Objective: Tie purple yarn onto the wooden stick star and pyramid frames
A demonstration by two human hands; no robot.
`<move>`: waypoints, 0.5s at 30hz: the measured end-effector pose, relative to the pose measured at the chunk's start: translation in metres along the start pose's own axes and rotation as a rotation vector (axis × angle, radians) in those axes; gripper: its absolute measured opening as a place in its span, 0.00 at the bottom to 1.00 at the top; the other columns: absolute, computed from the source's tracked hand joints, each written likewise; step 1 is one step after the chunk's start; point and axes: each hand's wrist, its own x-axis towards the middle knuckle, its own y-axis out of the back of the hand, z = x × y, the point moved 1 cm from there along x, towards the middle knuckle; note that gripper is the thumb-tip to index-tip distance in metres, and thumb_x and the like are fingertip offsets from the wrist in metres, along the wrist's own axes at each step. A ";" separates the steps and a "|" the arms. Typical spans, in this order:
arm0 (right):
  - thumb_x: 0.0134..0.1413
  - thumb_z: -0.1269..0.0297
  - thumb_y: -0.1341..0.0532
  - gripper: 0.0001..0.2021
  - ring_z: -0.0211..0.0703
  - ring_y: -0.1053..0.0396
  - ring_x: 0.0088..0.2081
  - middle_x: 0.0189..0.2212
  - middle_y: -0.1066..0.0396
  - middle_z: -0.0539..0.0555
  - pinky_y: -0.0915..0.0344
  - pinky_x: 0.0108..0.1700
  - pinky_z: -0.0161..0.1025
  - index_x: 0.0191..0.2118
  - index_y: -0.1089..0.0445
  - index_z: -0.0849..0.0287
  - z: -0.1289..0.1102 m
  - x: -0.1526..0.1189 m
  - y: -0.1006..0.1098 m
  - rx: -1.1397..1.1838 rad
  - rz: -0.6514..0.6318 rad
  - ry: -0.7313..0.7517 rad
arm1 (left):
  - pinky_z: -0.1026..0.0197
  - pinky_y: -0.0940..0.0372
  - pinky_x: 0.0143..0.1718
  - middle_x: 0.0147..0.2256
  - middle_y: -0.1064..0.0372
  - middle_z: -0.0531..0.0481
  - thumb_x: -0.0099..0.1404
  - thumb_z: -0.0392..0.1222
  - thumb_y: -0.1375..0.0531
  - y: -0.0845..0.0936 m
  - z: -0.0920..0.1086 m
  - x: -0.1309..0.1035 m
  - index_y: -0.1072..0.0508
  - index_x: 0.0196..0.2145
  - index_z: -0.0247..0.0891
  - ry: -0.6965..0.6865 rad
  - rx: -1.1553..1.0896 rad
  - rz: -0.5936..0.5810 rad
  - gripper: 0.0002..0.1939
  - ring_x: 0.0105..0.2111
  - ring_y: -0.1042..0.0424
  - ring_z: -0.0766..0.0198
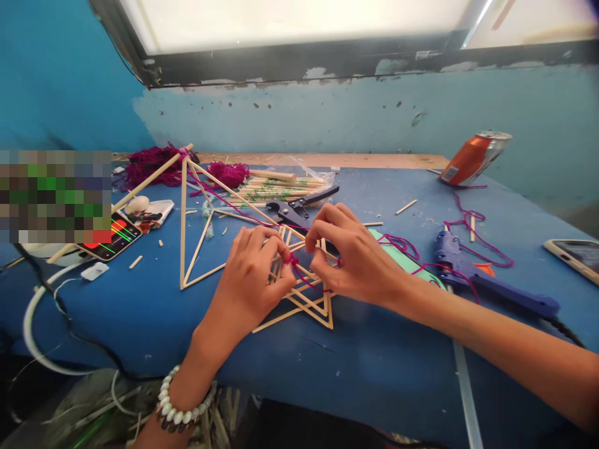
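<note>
My left hand is closed in a pinch on purple yarn in the middle of the table. Opposite it, my right hand is curled with thumb and fingers pinched on the same yarn, and a loop of it hangs between the hands. Under both hands lies a star-shaped frame of thin wooden sticks. The fingers cover part of this frame. Behind my left hand stands a larger stick frame, with a yarn-wrapped joint at its top.
Pliers-like cutters, a bundle of sticks and a yarn pile lie at the back. To the right are a blue glue gun, a tilted can and a phone. A white cable curves at left.
</note>
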 end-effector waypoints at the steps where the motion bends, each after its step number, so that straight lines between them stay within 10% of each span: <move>1: 0.53 0.74 0.43 0.04 0.48 0.40 0.38 0.33 0.36 0.57 0.38 0.43 0.46 0.32 0.31 0.61 -0.002 0.000 0.001 -0.014 0.007 0.026 | 0.45 0.39 0.55 0.42 0.35 0.46 0.66 0.34 0.45 0.000 0.000 0.000 0.34 0.35 0.38 0.008 -0.025 -0.009 0.02 0.48 0.35 0.54; 15: 0.55 0.74 0.44 0.06 0.47 0.37 0.36 0.34 0.33 0.58 0.37 0.39 0.44 0.32 0.30 0.62 -0.012 -0.003 -0.005 -0.104 -0.028 0.062 | 0.51 0.40 0.56 0.45 0.36 0.48 0.70 0.36 0.47 0.004 -0.003 -0.001 0.34 0.37 0.40 0.066 -0.223 -0.085 0.03 0.53 0.37 0.57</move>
